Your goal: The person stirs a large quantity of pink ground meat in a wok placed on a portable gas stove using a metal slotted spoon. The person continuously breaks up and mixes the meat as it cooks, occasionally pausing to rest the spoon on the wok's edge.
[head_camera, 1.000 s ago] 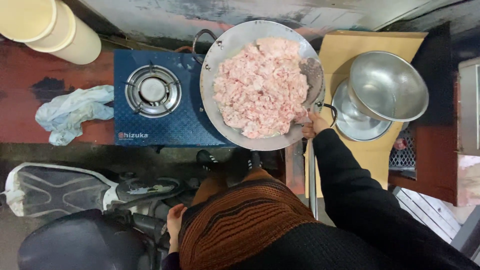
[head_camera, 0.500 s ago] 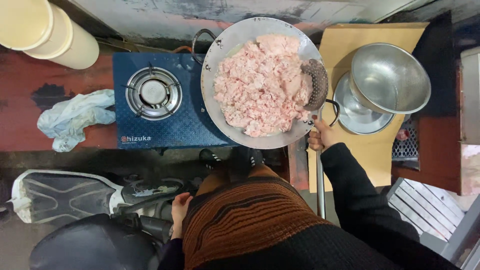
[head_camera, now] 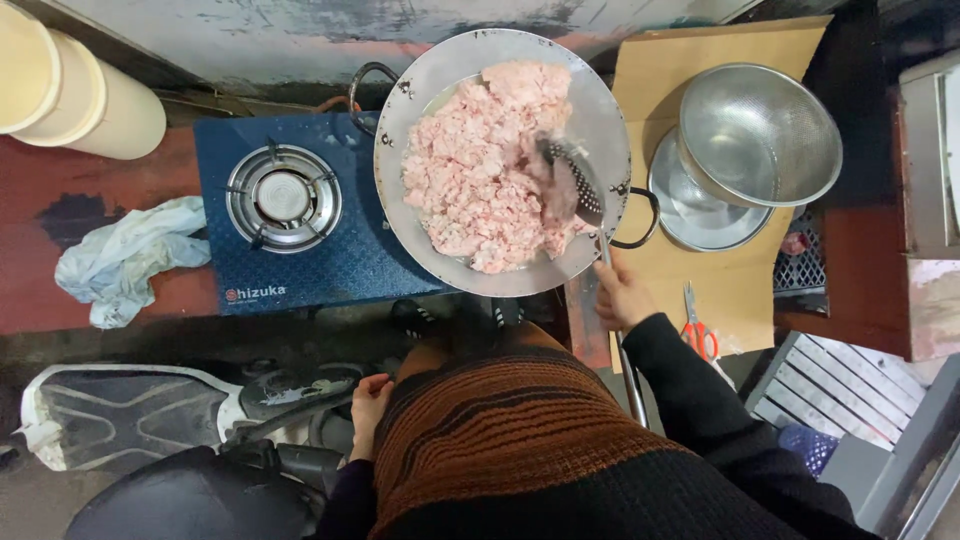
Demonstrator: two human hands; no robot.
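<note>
A wide metal wok sits on the right burner of a blue two-burner gas stove, full of pale pink minced meat. My right hand grips the long handle of a perforated metal skimmer, whose blurred head lies in the meat at the wok's right side. My left hand rests low by my hip, fingers curled, beside a dark scooter part; what it holds, if anything, is unclear.
A metal colander sits tilted on a steel plate on cardboard at right. Red-handled scissors lie on the cardboard's near edge. A crumpled pale cloth and cream containers are at left.
The skimmer head swung from the wok's right rim leftward into the meat. My right hand shifted slightly down and left. The view moved, revealing the scissors.
</note>
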